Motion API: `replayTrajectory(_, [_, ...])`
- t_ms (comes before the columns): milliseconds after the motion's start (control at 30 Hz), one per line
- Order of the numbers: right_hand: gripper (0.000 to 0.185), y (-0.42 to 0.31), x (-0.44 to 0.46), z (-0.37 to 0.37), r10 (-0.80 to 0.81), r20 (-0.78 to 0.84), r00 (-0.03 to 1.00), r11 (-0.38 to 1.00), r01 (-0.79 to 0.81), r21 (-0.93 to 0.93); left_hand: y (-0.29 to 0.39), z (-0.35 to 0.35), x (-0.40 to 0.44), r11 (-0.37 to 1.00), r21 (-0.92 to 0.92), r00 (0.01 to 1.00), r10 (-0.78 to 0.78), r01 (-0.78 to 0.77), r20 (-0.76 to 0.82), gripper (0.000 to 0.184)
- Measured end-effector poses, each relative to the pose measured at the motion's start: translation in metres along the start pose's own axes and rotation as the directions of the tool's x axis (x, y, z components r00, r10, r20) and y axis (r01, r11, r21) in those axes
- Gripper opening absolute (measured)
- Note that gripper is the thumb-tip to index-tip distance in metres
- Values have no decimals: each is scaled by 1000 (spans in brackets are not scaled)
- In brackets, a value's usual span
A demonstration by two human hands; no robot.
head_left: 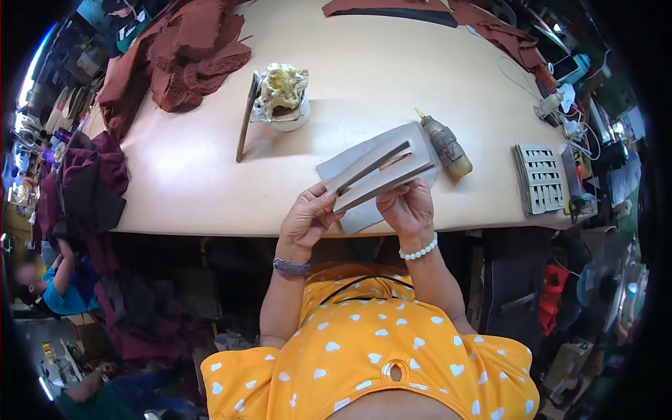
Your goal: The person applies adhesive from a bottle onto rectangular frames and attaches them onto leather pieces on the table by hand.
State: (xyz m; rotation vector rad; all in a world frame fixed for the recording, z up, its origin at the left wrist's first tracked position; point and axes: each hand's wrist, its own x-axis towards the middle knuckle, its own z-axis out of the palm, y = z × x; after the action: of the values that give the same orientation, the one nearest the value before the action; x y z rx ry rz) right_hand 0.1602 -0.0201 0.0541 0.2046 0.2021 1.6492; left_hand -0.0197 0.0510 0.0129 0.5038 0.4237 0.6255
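Note:
My left hand (305, 220) pinches the near left end of a stack of flat grey slotted pieces (385, 178). At the right end, my right hand (408, 208) grips the same stack from below, its fingers partly hidden. The stack is tilted just above the table's front edge, and a long slot runs through it. Under it lie grey flat sheets (334, 166). A nozzle bottle (451, 155), crusted with dried residue, lies just right of the stack.
Beyond my hands stands a white pot (292, 120) crusted with yellowish residue, a stick (246, 126) leaning on it. Rust-brown pieces (192, 59) pile at the back left; maroon cloth (87, 182) hangs nearer. Slotted grey panels (542, 178) lie right. A person (66, 283) is at the left.

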Motion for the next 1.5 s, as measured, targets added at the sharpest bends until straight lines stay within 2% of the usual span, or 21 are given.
replayTrajectory(100, [20, -2, -1, -8, 47, 24, 999, 998, -48, 49, 0, 2, -1, 1000, 27, 1000, 6, -6, 6, 35])
replayTrajectory(200, [26, -9, -9, -2, -105, 18, 994, 967, 106, -233, 12, -4, -3, 990, 125, 998, 57, -61, 35, 33])
replayTrajectory(233, [36, -13, -16, 12, -249, -54, 967, 817, 180, -549, 22, -12, -4, 978, 187, 995, 77, -89, 71, 33])
replayTrajectory(267, [34, -22, -20, 29, -207, -26, 978, 658, 120, -743, 28, -16, -4, 962, 248, 990, 93, -117, 108, 32])
replayTrajectory(367, [29, -34, -33, 52, -212, -20, 977, 47, -11, -999, 50, 26, -14, 773, 614, 976, 216, -158, -20, 32])
replayTrajectory(400, [28, -34, -37, 53, -239, -16, 971, -162, -56, -985, 53, 26, -14, 733, 660, 978, 207, -164, 13, 40])
replayTrajectory(500, [21, -8, -35, 36, -482, 207, 851, -41, 214, -976, 40, 43, -7, 878, 287, 915, 402, -382, -11, 47])
replayTrajectory(533, [18, 2, -38, 29, -496, 287, 819, -123, 262, -957, 26, 49, -3, 848, 222, 872, 490, -481, 19, 50])
replayTrajectory(600, [17, 22, -41, -1, -311, 712, 630, -691, 364, -625, -3, 80, -4, 894, 106, 897, 441, -435, -37, 47])
replayTrajectory(633, [17, 27, -42, -11, -121, 841, 528, -874, 344, -342, -11, 93, -6, 911, 44, 909, 412, -409, -64, 46])
replayTrajectory(733, [21, 29, -43, -15, 235, 808, 540, -867, 493, -77, -16, 102, -10, 892, 50, 893, 451, -450, -7, 41])
replayTrajectory(867, [26, 33, -45, -9, 198, 760, 619, -881, 452, -139, -19, 79, -3, 883, 42, 882, 463, -468, 83, 32])
replayTrajectory(900, [27, 35, -47, 1, 171, 730, 661, -880, 436, -188, -17, 77, -5, 828, 265, 866, 496, -495, 68, 30])
replayTrajectory(967, [26, 35, -49, 15, -6, 658, 753, -789, 401, -466, -10, 66, -12, 598, 658, 825, 562, -458, 64, 25])
replayTrajectory(1033, [25, 31, -50, 24, -260, 466, 846, -468, 312, -827, -1, 68, -20, 90, 912, 729, 634, -401, 258, 23])
replayTrajectory(1067, [23, 33, -45, 33, -426, 285, 859, -155, 241, -958, 3, 67, -21, -166, 904, 671, 620, -394, 406, 27])
replayTrajectory(1100, [24, 30, -43, 42, -394, 246, 885, -69, 238, -969, 6, 67, -22, -413, 835, 615, 566, -364, 548, 30])
replayTrajectory(1133, [25, 26, -42, 52, -358, 211, 910, 17, 232, -973, 7, 69, -24, -486, 815, 644, 520, -316, 561, 38])
replayTrajectory(1167, [26, 22, -41, 57, -316, 179, 932, 103, 221, -970, 8, 69, -26, -528, 800, 647, 510, -285, 567, 38])
replayTrajectory(1400, [24, 15, -35, 49, -354, -62, 933, 122, -19, -992, 12, 65, -23, -729, 667, 696, 400, -152, 596, 33])
replayTrajectory(1500, [24, 2, -35, 42, -249, -101, 963, 259, -34, -965, 16, 64, -21, -769, 622, 689, 369, -150, 623, 31])
